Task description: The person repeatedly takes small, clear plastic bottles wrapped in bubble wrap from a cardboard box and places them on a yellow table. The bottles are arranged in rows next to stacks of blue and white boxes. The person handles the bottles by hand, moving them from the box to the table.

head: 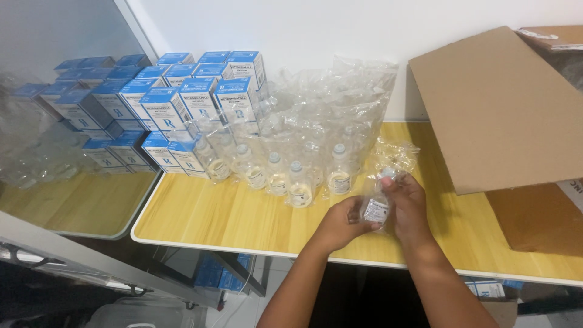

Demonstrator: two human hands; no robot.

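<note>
Upper left: stacked blue-and-white boxes (pixel 182 103). Centre: wrapped bottles (pixel 291 173) on yellow worktop (pixel 212 212). Right: brown carton (pixel 504 109). Lower centre: left hand (pixel 343 225) and right hand (pixel 407 203), both closed around white-labelled bottle (pixel 376 209).

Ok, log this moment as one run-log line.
left hand: grips bottle | right hand: at cap end | item: plastic-wrapped clear bottle | surface: wooden table | nearby: blue-white boxes, cardboard box

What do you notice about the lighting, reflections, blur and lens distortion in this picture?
Head view: even, soft light, only faint shadows under the hands; the clear plastic wrappers catch small glints; the glass panel at left mirrors the blue boxes; the table edge bows from wide-angle distortion; the small bottle between left hand and right hand is slightly soft.
</note>
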